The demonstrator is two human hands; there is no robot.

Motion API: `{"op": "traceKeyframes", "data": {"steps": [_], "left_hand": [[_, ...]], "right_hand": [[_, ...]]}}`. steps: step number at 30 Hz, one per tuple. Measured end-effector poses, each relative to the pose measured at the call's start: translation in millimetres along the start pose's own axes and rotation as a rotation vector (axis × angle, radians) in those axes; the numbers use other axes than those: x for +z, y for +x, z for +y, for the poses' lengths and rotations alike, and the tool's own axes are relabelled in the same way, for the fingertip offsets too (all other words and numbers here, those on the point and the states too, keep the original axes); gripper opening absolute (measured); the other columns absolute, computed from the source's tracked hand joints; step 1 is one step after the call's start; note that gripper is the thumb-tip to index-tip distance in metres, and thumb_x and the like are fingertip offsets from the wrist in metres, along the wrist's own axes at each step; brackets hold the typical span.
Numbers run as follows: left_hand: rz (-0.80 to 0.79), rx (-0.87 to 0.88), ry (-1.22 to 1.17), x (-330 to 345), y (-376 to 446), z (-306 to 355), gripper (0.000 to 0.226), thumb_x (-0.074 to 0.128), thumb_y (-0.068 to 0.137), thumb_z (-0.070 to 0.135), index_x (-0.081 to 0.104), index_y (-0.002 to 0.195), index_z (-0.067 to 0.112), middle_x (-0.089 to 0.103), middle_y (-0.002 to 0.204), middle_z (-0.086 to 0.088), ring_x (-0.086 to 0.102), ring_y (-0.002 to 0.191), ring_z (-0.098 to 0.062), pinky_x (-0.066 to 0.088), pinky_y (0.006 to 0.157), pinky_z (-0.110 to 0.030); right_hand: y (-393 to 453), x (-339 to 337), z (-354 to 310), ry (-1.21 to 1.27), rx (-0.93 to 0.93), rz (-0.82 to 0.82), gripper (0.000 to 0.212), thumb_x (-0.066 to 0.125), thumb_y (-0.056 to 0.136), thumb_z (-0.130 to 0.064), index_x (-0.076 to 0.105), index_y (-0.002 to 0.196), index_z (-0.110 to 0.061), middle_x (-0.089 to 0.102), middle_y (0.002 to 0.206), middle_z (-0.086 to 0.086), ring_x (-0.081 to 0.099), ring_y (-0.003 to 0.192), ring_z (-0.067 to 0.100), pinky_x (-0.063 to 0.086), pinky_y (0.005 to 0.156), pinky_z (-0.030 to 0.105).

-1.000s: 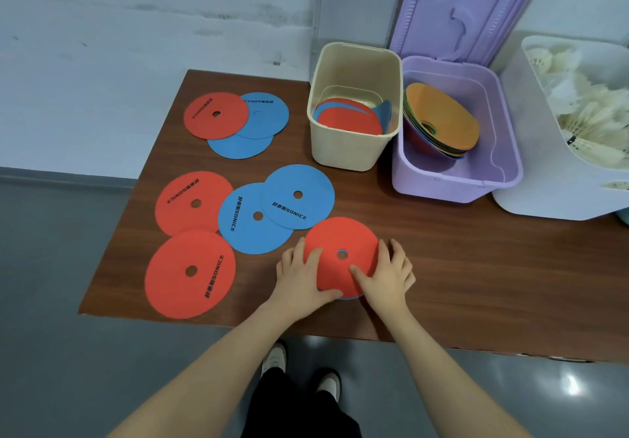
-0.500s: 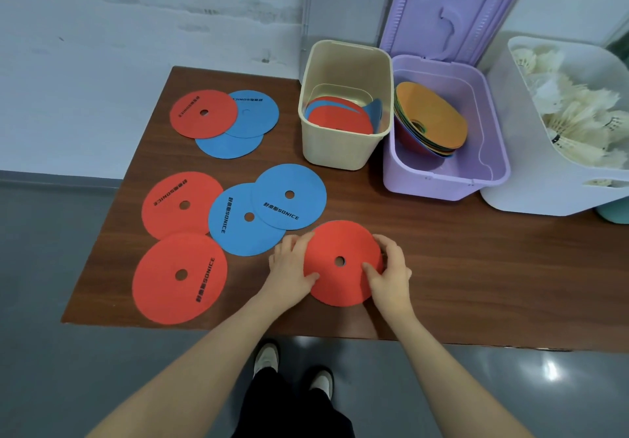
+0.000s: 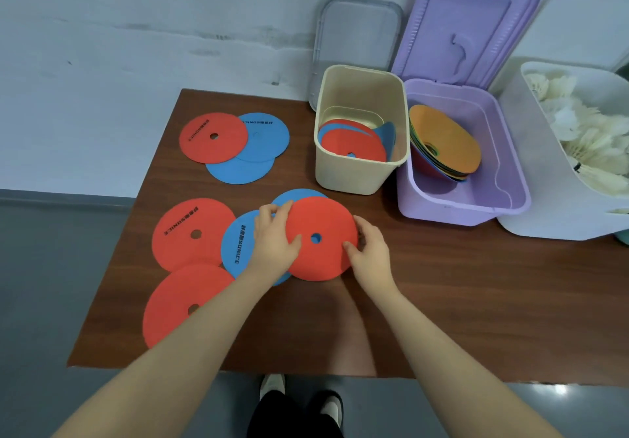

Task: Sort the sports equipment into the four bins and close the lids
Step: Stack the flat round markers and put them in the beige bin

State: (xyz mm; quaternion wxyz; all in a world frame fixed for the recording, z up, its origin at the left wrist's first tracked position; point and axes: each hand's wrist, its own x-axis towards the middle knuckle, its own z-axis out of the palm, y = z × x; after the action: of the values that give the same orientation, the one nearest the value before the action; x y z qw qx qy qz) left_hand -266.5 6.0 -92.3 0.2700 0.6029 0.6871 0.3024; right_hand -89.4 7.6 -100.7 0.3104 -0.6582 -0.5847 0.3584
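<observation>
Both hands grip flat red foam disc (image 3: 320, 238) by its edges, low over brown wooden table (image 3: 476, 301): left hand (image 3: 274, 238) pinches left rim, right hand (image 3: 369, 250) right rim.

Sorting partly done: some discs already in open cream plastic bin (image 3: 360, 172), cones stacked in open lilac plastic bin (image 3: 463, 206), shuttlecocks in white bin (image 3: 531, 199) (fourth bin barely in view). No lid closed.

Count on table: three more red discs, four blue.
</observation>
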Motion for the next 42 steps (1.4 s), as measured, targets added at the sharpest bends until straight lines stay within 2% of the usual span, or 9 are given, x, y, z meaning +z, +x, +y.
{"op": "traceKeyframes", "data": {"steps": [5,9,18,21,25,30,36,39,42], "left_hand": [[-0.190,-0.095,0.306,-10,41,-24,0.078,0.064,0.084,0.027,0.019,0.147,0.016,0.017,0.149,-0.012,0.019,0.134,-0.032,0.020,0.109,-0.040],[-0.375,-0.087,0.406,-8,51,-38,0.080,0.061,0.085,0.038,0.014,0.148,0.020,0.012,0.155,-0.007,0.012,0.140,-0.030,0.014,0.111,-0.045],[-0.270,0.068,0.019,-14,42,-32,0.069,0.066,0.081,0.013,0.033,0.141,0.024,0.031,0.138,0.003,0.037,0.123,-0.016,0.030,0.100,-0.031],[-0.243,0.072,-0.074,-17,37,-35,0.070,0.064,0.082,0.005,0.032,0.143,0.018,0.032,0.135,0.001,0.039,0.123,-0.013,0.030,0.093,-0.015],[-0.199,0.068,-0.032,-20,26,-37,0.073,0.065,0.083,0.007,0.028,0.145,0.015,0.031,0.137,-0.001,0.034,0.123,-0.013,0.025,0.095,-0.013],[-0.112,0.065,-0.022,-30,17,-29,0.071,0.066,0.080,0.006,0.033,0.143,0.009,0.032,0.139,-0.009,0.033,0.120,-0.027,0.022,0.098,-0.020],[0.035,0.162,-0.068,-64,20,-6,0.064,0.067,0.081,0.008,0.039,0.139,0.010,0.031,0.140,-0.011,0.030,0.123,-0.027,0.021,0.101,-0.023],[0.064,0.224,-0.044,-81,32,10,0.064,0.067,0.082,0.010,0.039,0.139,0.008,0.029,0.141,-0.014,0.033,0.123,-0.029,0.026,0.105,-0.031],[0.086,0.271,-0.026,-89,51,31,0.063,0.066,0.083,0.009,0.038,0.140,0.006,0.027,0.141,-0.016,0.032,0.122,-0.031,0.030,0.103,-0.033]], "right_hand": [[25,29,-9,-0.351,0.129,-0.136,0.059,0.058,0.087,-0.024,0.035,0.141,-0.019,0.039,0.136,0.007,0.037,0.121,0.030,0.028,0.100,0.040],[19,39,-1,-0.418,0.202,-0.086,0.064,0.058,0.087,-0.035,0.031,0.143,-0.022,0.030,0.138,0.005,0.034,0.119,0.031,0.027,0.100,0.041],[19,42,-9,-0.107,0.373,0.008,0.062,0.069,0.075,-0.018,0.043,0.130,-0.030,0.034,0.130,0.001,0.035,0.117,0.028,0.023,0.102,0.039],[12,38,-11,0.028,0.299,0.034,0.053,0.066,0.074,-0.006,0.044,0.114,-0.032,0.051,0.107,-0.014,0.049,0.106,0.016,0.029,0.105,0.045],[-3,31,-13,0.068,0.165,0.080,0.053,0.066,0.075,-0.003,0.045,0.111,-0.036,0.053,0.099,-0.029,0.055,0.090,-0.003,0.038,0.100,0.048],[-11,21,-31,0.085,0.010,0.083,0.052,0.068,0.076,-0.003,0.048,0.110,-0.037,0.058,0.102,-0.025,0.058,0.089,0.003,0.048,0.087,0.041],[-6,2,-76,0.173,-0.168,0.129,0.052,0.067,0.078,0.002,0.050,0.105,-0.039,0.060,0.103,-0.018,0.058,0.091,-0.004,0.047,0.078,0.016],[6,-10,-92,0.209,-0.226,0.148,0.047,0.066,0.078,0.002,0.056,0.111,-0.030,0.064,0.102,-0.009,0.060,0.093,0.003,0.048,0.080,0.020],[26,-24,-107,0.152,-0.286,0.188,0.045,0.068,0.079,0.000,0.056,0.118,-0.019,0.063,0.109,-0.003,0.058,0.097,0.009,0.043,0.083,0.011]]}}
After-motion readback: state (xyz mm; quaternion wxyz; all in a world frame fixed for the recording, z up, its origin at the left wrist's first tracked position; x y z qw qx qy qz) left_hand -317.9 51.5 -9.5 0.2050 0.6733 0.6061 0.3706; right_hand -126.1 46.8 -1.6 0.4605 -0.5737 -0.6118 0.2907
